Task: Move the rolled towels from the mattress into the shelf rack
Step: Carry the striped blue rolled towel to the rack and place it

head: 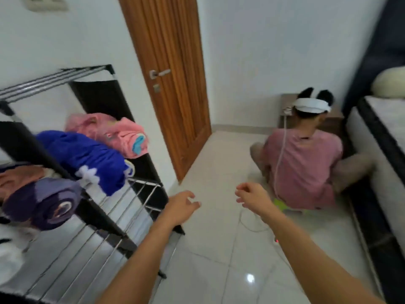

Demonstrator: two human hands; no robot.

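The black shelf rack (105, 216) with metal bars stands at the left. On it lie a pink rolled towel (109, 132), a blue rolled towel (87, 159) and a purple-grey rolled towel (48, 202), with an orange cloth (17, 178) behind the purple one. My left hand (182, 207) hovers just right of the rack, fingers apart and holding nothing. My right hand (252, 196) is beside it over the floor, fingers loosely curled and holding nothing. The mattress (381, 137) runs along the right edge; no towel shows on its visible part.
A person in a pink shirt (304, 165) sits on the tiled floor against the mattress, back turned. A wooden door (171, 84) stands shut in the far wall. A white cable (252, 224) lies on the tiles. A pale pillow (390, 82) rests on the bed.
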